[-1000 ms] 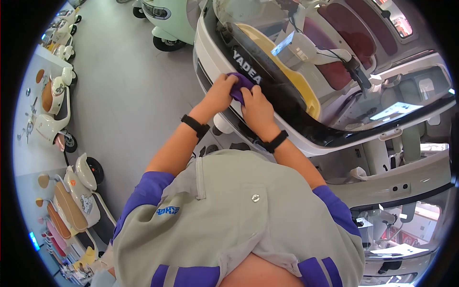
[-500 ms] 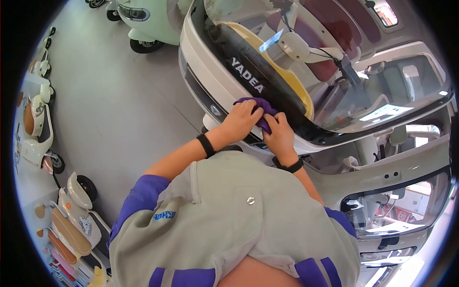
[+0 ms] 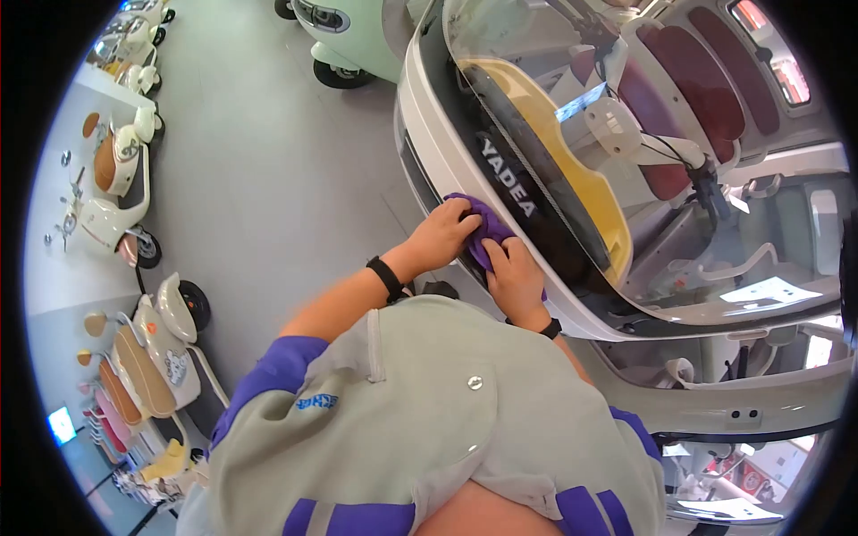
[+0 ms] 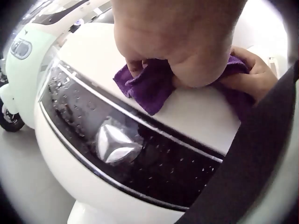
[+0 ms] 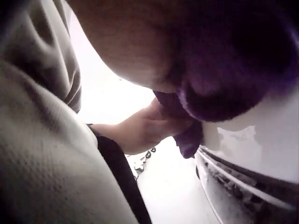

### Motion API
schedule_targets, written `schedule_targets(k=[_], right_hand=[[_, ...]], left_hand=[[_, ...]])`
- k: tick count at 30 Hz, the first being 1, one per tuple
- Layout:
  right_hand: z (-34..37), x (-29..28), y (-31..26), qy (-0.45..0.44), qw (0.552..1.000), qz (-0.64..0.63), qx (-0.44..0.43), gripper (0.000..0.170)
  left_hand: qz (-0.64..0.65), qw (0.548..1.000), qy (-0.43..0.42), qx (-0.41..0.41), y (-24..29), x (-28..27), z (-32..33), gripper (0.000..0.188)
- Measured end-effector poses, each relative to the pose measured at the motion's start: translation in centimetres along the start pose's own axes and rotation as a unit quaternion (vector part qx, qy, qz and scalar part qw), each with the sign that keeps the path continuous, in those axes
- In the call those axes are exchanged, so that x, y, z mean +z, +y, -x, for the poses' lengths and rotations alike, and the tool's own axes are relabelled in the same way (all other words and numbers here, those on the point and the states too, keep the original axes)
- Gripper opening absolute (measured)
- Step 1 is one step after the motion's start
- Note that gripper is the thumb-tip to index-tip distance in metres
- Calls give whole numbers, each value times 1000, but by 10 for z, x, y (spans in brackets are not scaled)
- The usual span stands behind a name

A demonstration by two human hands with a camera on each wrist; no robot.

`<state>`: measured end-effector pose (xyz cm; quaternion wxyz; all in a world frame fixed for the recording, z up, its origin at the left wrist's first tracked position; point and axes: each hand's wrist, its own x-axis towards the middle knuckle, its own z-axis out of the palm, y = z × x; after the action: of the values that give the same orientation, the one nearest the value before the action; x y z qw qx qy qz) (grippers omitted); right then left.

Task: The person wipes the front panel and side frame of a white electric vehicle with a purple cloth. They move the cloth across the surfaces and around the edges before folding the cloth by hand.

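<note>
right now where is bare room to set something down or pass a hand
Widest is the gray floor between the white vehicle, the mint scooter and the parked scooters. A hand could probably pass over the white panel above the dark band, beside the purple cloth. Crowded at the cloth, where left hand and right hand grip it.

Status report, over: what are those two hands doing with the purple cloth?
Left hand and right hand gripping purple cloth. Cloth against white front panel, near YADEA lettering. Nothing visibly in the way.

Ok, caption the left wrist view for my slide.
Left hand and right hand grip a cloth on white bodywork above a droplet-specked panel.
</note>
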<state>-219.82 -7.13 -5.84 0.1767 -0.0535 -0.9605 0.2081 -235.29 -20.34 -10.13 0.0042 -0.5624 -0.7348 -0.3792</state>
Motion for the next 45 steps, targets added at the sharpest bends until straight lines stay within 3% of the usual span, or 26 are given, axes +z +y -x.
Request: schedule_targets(k=[4, 8, 13, 21, 24, 25, 28, 34, 36, 41, 45], right_hand=[[-32, 22, -12, -2, 1000, -6, -10, 51], [-76, 35, -24, 13, 1000, 19, -10, 50], [-179, 62, -54, 47, 994, 75, 66, 46], [-350, 131, -65, 95, 978, 155, 101, 34], [-382, 146, -72, 99, 973, 172, 115, 32], [-389, 150, -70, 105, 972, 178, 113, 32], [-404, 159, -69, 111, 975, 160, 107, 32], [-453, 174, -81, 163, 978, 8, 130, 36], [-482, 178, -90, 197, 971, -37, 130, 36], [-566, 200, -92, 257, 961, -94, 43, 39], [-655, 183, -90, 324, 941, -98, -2, 39]], left_hand=[[63, 995, -3, -76, -34, -7, 8, 42], [103, 990, 53, -85, -60, -21, -12, 44], [135, 986, 58, -82, -133, -77, -62, 43], [178, 982, -9, -69, -281, -141, -138, 45], [181, 978, -76, -73, -312, -159, -154, 45], [155, 985, -56, -42, -321, -158, -154, 41], [133, 982, -113, -71, -336, -175, -150, 33], [182, 977, 54, -92, -365, -229, -150, 33], [166, 979, 98, -62, -377, -261, -169, 33], [110, 981, 159, -28, -410, -340, -211, 32], [45, 978, 197, 59, -448, -390, -266, 29]])
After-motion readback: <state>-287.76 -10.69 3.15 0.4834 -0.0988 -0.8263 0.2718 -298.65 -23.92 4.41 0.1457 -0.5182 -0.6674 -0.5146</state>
